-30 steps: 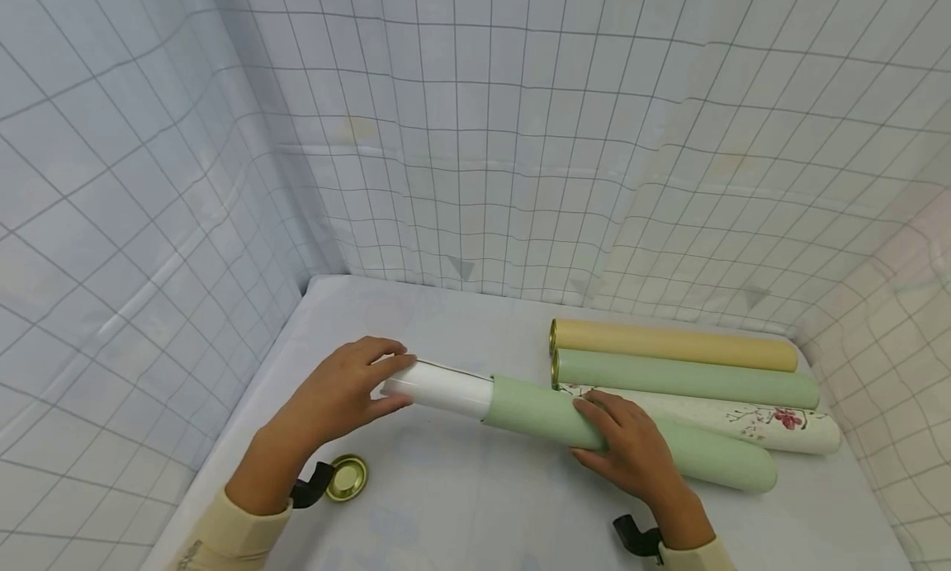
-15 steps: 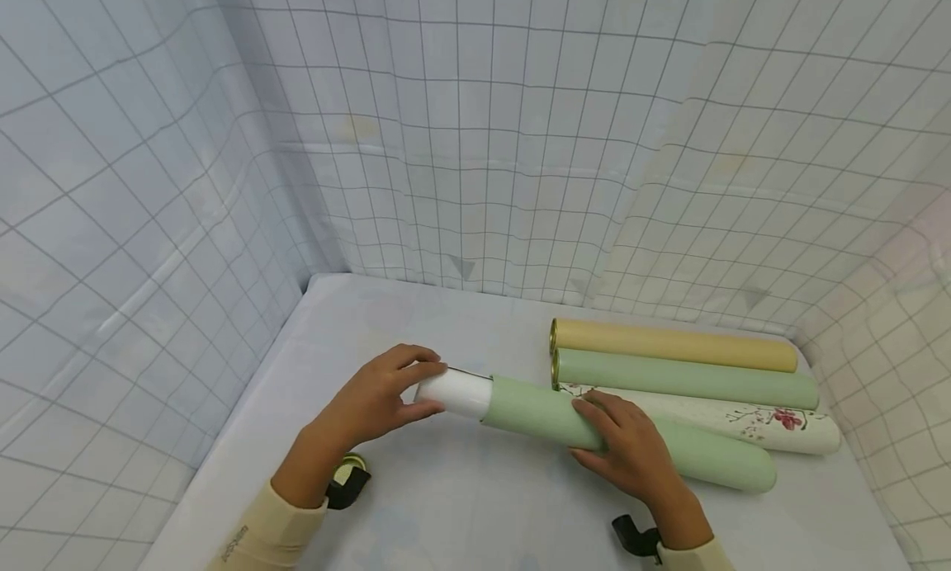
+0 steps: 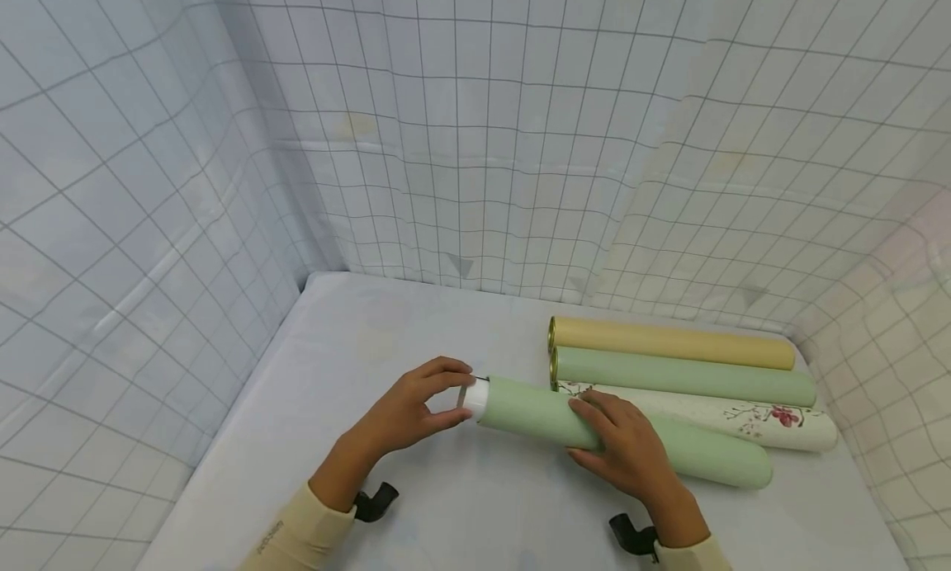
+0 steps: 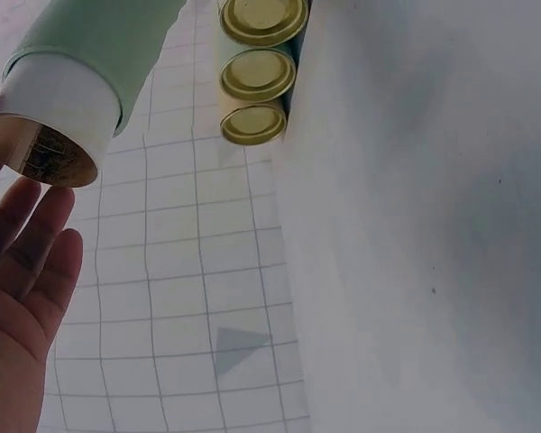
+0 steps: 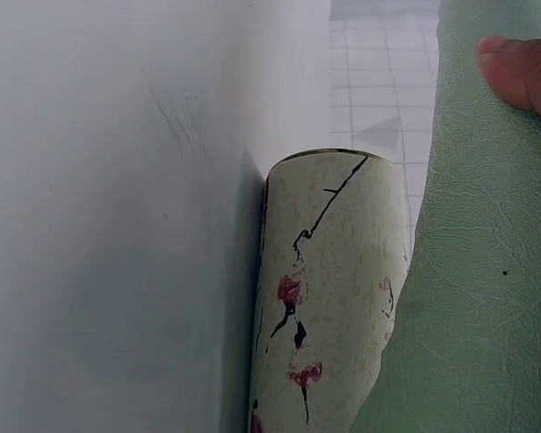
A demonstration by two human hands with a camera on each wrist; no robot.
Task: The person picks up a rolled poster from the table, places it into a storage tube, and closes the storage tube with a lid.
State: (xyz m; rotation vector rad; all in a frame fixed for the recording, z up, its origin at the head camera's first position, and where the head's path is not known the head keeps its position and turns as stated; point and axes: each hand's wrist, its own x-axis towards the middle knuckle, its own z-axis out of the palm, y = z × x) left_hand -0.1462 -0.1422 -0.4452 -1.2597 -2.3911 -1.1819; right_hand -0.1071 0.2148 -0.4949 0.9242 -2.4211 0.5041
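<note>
My left hand (image 3: 416, 402) holds the end of a white rolled sheet (image 3: 475, 399) between thumb and fingertips. In the left wrist view the roll (image 4: 63, 97) is hollow, with a brown, dark-patterned inner face. Only a short length of it sticks out of a light green cardboard tube (image 3: 523, 410). My right hand (image 3: 627, 447) grips that tube around its middle, which slants down toward the right. In the right wrist view a fingertip (image 5: 505, 72) of this hand lies on the tube's textured green surface.
Behind the held tube lie a floral white tube (image 3: 743, 418), a second green tube (image 3: 691, 377) and a yellow tube (image 3: 669, 342), side by side. Their gold end caps (image 4: 257, 77) face left. White gridded cloth walls surround the white table (image 3: 371, 323) at the back and sides.
My left hand has moved right, and the white roll has slid farther into the green tube. The right hand keeps its grip. A gold lid seen earlier is now hidden by the left arm.
</note>
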